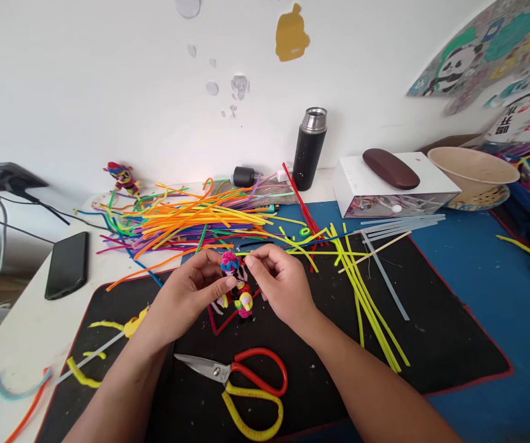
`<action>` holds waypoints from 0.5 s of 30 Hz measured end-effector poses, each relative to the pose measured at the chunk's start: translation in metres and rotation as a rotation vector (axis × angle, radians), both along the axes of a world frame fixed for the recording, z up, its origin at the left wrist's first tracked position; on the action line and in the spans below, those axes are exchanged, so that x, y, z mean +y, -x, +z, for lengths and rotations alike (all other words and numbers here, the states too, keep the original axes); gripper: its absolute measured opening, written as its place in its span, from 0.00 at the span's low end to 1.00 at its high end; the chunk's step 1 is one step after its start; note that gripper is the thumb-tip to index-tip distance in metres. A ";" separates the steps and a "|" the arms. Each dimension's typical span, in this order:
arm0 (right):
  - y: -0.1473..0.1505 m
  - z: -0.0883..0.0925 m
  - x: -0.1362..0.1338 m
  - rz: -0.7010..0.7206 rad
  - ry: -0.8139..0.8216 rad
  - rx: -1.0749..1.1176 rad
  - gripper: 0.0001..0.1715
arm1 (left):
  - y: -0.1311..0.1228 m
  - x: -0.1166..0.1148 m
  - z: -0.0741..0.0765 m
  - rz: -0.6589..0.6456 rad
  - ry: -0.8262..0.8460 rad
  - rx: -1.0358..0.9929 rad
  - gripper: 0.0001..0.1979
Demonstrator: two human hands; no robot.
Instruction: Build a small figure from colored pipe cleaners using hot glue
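Observation:
A small pipe-cleaner doll [243, 298] with a pink and blue head and a yellow, red and pink body is between my hands, above the black mat [320, 381]. My left hand [195, 292] is closed, its thumb and fingers gripping the doll at the head. From the other side, my right hand [281, 280] pinches at the edge of the doll's head; its fingertips partly hide what they hold. Below the doll, scissors [219, 371] with one red and one yellow handle lie with blades pointing left. A bent dark red pipe cleaner [213, 321] rests beneath the doll.
Orange and purple pipe cleaners [191, 218] are heaped behind my hands; yellow ones [366, 298] lie right. Glue sticks [387, 277], a black bottle [310, 151], a white box [394, 178] and a bowl [472, 172] stand around. A phone [66, 264] and another doll [122, 178] are left.

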State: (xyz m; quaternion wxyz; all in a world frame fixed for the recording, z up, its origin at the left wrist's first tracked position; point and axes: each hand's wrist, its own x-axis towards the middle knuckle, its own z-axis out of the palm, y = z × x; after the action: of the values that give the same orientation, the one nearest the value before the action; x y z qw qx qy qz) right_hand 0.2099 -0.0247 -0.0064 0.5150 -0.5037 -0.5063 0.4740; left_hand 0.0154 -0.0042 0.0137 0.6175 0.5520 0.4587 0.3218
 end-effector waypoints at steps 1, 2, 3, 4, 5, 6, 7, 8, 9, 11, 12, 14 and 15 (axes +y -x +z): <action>0.000 0.000 0.000 0.002 0.000 0.001 0.15 | 0.000 0.000 0.001 -0.001 -0.005 0.006 0.17; 0.000 0.000 0.000 0.005 0.000 0.001 0.15 | -0.001 -0.001 0.001 0.000 -0.011 0.014 0.17; 0.000 0.000 0.000 0.007 0.000 0.000 0.15 | -0.001 -0.001 0.001 0.000 -0.017 0.023 0.17; 0.000 0.000 0.000 0.009 0.000 0.001 0.15 | -0.001 -0.001 0.001 0.002 -0.022 0.033 0.17; 0.001 0.000 0.000 0.012 0.000 0.002 0.15 | -0.001 -0.001 0.001 0.004 -0.027 0.044 0.17; 0.001 0.000 0.000 0.015 0.001 0.003 0.15 | -0.001 -0.001 0.001 0.005 -0.031 0.054 0.18; 0.001 -0.001 0.001 0.016 0.002 0.004 0.15 | 0.000 -0.001 0.001 0.008 -0.036 0.063 0.18; 0.001 -0.001 0.001 0.017 0.003 0.004 0.15 | 0.000 -0.001 0.001 0.009 -0.038 0.071 0.18; 0.001 -0.002 0.001 0.018 0.005 0.002 0.15 | 0.001 -0.001 0.000 0.009 -0.038 0.079 0.18; 0.001 -0.002 0.001 0.019 0.010 0.001 0.15 | 0.001 0.000 0.000 0.000 -0.032 0.085 0.18; 0.001 -0.003 0.001 0.021 0.013 0.005 0.15 | 0.001 0.000 0.000 -0.005 -0.027 0.086 0.18; 0.001 -0.003 0.000 0.025 0.019 0.017 0.15 | 0.001 -0.001 0.000 -0.009 -0.020 0.083 0.18; 0.001 -0.003 0.000 0.028 0.024 0.024 0.15 | 0.001 -0.001 0.001 -0.006 -0.018 0.081 0.18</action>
State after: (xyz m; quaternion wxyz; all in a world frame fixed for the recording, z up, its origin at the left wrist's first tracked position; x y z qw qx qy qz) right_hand 0.2088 -0.0245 -0.0092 0.5082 -0.4968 -0.5014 0.4935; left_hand 0.0144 -0.0047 0.0147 0.5943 0.5717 0.4786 0.3014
